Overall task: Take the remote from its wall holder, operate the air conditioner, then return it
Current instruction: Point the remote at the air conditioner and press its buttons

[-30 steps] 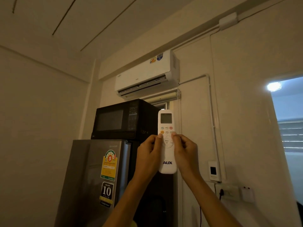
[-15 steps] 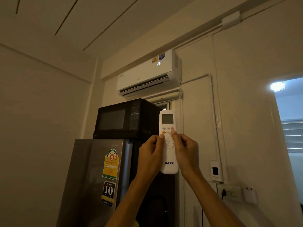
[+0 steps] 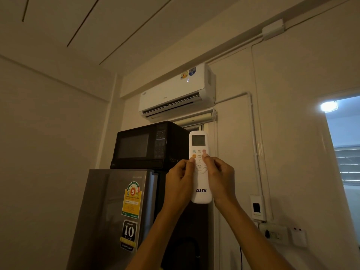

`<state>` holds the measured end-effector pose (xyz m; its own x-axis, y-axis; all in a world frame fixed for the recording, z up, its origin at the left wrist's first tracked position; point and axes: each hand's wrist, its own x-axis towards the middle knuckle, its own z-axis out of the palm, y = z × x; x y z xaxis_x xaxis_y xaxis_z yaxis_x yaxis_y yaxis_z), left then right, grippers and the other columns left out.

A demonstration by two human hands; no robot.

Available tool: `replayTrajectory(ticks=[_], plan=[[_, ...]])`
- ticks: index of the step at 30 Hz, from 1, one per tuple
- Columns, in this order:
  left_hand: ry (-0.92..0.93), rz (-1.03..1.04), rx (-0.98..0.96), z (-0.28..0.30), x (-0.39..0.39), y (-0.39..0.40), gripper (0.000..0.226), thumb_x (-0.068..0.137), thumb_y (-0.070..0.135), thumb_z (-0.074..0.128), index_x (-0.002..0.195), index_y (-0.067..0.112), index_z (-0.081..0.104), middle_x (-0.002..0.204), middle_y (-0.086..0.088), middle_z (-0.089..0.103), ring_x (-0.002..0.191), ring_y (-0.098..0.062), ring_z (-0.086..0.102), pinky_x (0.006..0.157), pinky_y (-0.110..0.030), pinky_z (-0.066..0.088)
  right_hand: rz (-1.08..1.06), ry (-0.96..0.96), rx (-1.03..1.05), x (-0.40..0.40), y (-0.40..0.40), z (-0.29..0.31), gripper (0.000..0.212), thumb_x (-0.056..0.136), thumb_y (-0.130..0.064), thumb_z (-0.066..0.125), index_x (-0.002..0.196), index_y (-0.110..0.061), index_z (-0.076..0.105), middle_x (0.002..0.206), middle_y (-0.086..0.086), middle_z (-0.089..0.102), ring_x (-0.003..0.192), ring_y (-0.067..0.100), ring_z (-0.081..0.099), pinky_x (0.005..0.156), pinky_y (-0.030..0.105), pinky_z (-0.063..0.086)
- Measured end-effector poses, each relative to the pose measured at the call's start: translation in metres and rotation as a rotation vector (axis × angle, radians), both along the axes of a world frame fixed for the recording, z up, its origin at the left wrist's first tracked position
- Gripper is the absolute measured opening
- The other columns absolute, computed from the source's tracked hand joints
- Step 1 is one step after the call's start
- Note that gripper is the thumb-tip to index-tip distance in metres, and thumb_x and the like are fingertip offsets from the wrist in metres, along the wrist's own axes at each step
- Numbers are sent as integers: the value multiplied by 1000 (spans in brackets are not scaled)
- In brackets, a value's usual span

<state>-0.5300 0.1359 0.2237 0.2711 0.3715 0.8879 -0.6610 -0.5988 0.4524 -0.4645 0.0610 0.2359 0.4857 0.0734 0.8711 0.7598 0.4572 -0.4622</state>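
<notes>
The tall grey steel fridge (image 3: 116, 217) fills the lower left, with the black boxy microwave oven (image 3: 150, 146) sitting on top of it. Above both, the white wall-mounted air conditioner (image 3: 175, 92) shows a small lit digit on its front panel, so it looks as if it is responding to you. You hold the slim white plastic remote marked AUX (image 3: 200, 184) upright between both hands, its top end aimed up toward the unit. Your left hand (image 3: 178, 184) wraps its left edge; your right hand (image 3: 221, 179) wraps the right edge, thumb tip just below the pink button in the upper rows. Keep the remote's top pointed at the unit, press one button firmly at a time, and check the display before pressing again. The empty white wall holder (image 3: 258, 207) waits low on the right.
</notes>
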Motion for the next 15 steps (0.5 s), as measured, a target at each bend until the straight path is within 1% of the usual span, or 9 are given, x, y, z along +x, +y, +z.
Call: replayTrajectory(ticks=[4, 9, 13, 15], plan=[[7, -1, -14, 0, 0, 1, 17, 90, 32, 44, 81, 22, 56, 82, -1, 67, 68, -11, 67, 55, -17, 54, -36, -8, -15, 2, 0, 2, 11, 84, -34, 55, 77, -27, 59, 75, -12, 63, 60, 6, 65, 42, 9, 46], [7, -19, -33, 0, 0, 2, 18, 90, 32, 45, 84, 20, 56, 83, -3, 67, 68, -12, 68, 54, -18, 53, -39, -4, -33, 3, 1, 2, 14, 84, -36, 55, 81, -23, 61, 79, -7, 65, 65, 9, 66, 48, 16, 48], [-3, -17, -18, 2, 0, 1, 17, 90, 30, 44, 80, 21, 55, 83, -5, 66, 70, -15, 67, 59, -24, 54, -32, 14, -38, 1, 0, 3, 17, 83, -38, 55, 84, -23, 62, 75, -11, 64, 59, 7, 65, 42, 10, 46], [-5, -18, -12, 2, 0, 2, 17, 90, 29, 44, 80, 22, 55, 82, -4, 66, 71, -16, 67, 60, -25, 55, -35, 16, -49, 1, -1, 3, 18, 84, -38, 55, 86, -22, 62, 77, -9, 65, 61, 8, 66, 43, 13, 48]])
